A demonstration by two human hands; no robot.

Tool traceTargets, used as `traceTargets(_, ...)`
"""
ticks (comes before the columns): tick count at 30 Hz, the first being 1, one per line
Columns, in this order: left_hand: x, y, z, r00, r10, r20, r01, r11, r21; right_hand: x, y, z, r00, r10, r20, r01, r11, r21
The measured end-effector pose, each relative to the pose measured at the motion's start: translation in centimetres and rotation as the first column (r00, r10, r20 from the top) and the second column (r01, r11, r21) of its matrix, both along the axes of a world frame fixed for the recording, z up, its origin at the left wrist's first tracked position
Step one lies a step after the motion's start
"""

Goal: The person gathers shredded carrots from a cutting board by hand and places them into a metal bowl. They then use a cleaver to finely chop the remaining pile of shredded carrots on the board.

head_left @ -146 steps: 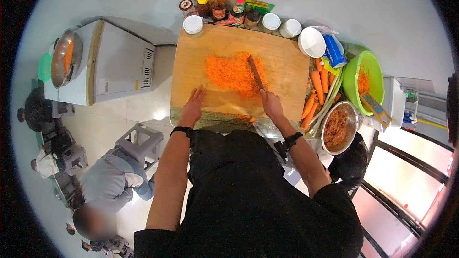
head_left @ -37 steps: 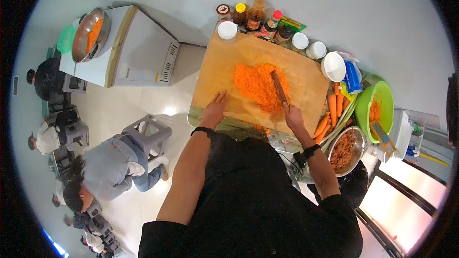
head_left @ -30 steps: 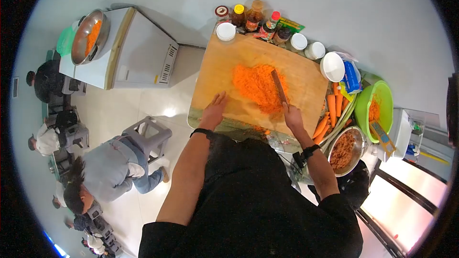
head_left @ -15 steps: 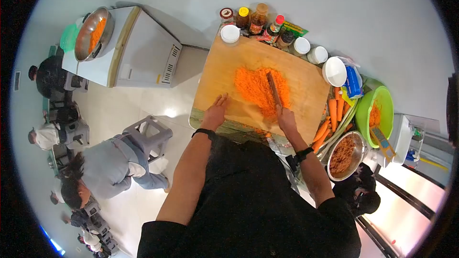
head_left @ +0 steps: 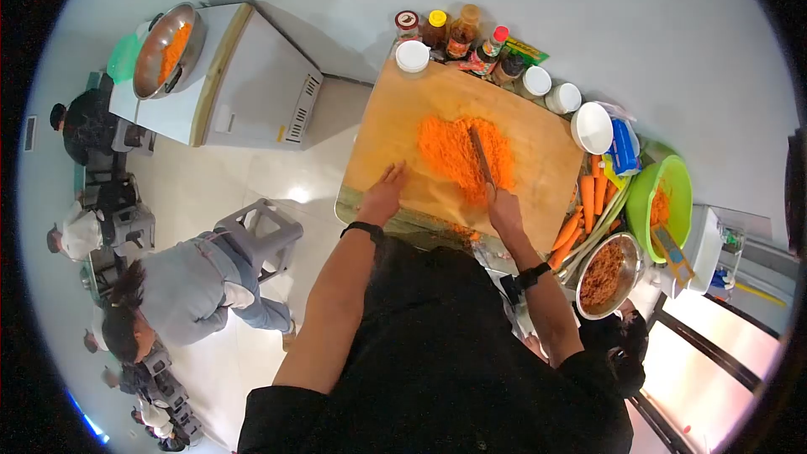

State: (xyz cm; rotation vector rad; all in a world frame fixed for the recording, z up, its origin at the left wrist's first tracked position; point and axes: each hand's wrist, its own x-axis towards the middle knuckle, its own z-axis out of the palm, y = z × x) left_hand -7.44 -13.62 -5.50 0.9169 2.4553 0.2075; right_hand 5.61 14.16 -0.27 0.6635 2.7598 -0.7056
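Note:
Shredded carrot [head_left: 454, 151] lies heaped in the middle of a wooden cutting board [head_left: 378, 130]. My right hand [head_left: 504, 210] is closed around the handle of a kitchen knife [head_left: 482, 156], whose blade rests in the heap. To the left of the carrot, my left hand [head_left: 382, 193] lies flat on the board near its front edge, fingers stretched out and holding nothing. More carrot shreds have fallen along the board's front edge, close to my body.
Sauce bottles [head_left: 462, 32] and lidded jars line the back edge. On the right are whole carrots [head_left: 588, 202], a steel bowl [head_left: 624, 290] of minced food and a green bowl [head_left: 683, 172] with a grater [head_left: 672, 254]. A person [head_left: 181, 290] bends beside a stool [head_left: 273, 240] at left.
The knife and both hands stay in nearly the same place. The view has shifted slightly. At lower right, a person in black behind the steel bowl has moved.

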Motion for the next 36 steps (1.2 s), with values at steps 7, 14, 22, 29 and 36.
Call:
traceTargets(7,-0.4,0.2,1.2,0.997,0.024,0.068,-0.023,1.000,-0.013,-0.7,-0.5,-2.1,0.991,0.061,-0.116,-0.063,0.998,-0.009)
traceTargets(14,0.1,0.1,-0.4,1.000,0.003,0.028,-0.003,1.000,-0.009,-0.8,-0.9,-1.0,0.997,0.021,-0.068,-0.025,0.998,-0.050)
traceTargets(22,-0.3,0.2,0.5,0.997,0.032,0.071,-0.030,0.999,-0.039,-1.0,-1.4,-2.3,0.989,0.121,-0.084,-0.114,0.991,0.075)
traceTargets(29,-0.1,0.2,0.8,0.998,-0.014,0.062,0.016,0.999,-0.036,-0.8,-1.1,-2.3,0.966,0.246,-0.084,-0.229,0.958,0.174)
traceTargets(36,0.1,0.2,0.4,0.999,0.015,0.035,-0.014,0.999,-0.047,-0.3,-1.2,-3.8,0.920,0.271,-0.285,-0.218,0.955,0.202)
